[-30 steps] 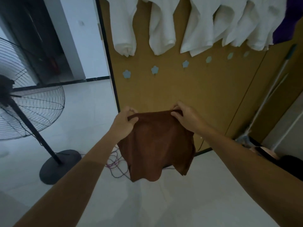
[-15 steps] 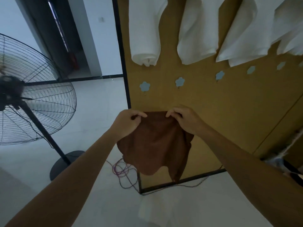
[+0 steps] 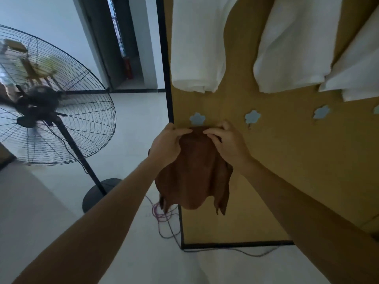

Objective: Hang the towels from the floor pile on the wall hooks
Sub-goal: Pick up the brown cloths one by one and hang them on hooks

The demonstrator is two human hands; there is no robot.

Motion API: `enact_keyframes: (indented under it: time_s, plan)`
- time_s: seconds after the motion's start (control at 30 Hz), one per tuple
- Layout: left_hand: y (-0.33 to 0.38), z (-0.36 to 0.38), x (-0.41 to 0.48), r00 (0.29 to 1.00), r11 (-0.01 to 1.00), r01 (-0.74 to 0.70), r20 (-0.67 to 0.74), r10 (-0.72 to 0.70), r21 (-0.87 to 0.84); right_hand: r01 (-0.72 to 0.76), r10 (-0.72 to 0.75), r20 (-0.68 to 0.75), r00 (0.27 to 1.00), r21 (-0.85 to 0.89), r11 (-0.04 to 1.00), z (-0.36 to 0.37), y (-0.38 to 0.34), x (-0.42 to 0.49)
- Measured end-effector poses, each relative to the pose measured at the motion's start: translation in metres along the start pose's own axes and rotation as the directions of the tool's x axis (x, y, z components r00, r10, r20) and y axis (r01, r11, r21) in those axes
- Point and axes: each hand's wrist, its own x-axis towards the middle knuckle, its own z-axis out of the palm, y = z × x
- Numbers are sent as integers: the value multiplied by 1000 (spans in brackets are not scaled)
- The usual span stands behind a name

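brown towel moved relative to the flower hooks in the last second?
Yes. The brown towel has risen: its top edge, pinched by the left hand and right hand, now sits just under the leftmost flower hook.

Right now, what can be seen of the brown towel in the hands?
The brown towel is a plain rust-brown cloth, soft and matte-looking. It hangs limp in loose folds, its lower edge uneven, a corner drooping at the right. The left hand and right hand pinch its top edge, close together, just below the leftmost blue flower-shaped hook on the tan board. Whether it has caught on the hook cannot be told.
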Motion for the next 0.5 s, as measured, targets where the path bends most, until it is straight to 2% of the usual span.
enact_keyframes:
  time_s: [0.1,0.33,0.5]
  plan:
    - [-1,12,8,1000,998,-6,-21,7,57,25,-27,-45,999,-43,999,12,15,8]
    - [-3,34,18,997,983,51,-61,-41,176,21,-23,-19,1000,-83,996,34,30,15]
    - [-8,46,23,993,986,80,-93,-67,149,3,-3,2,1000,-102,995,49,37,17]
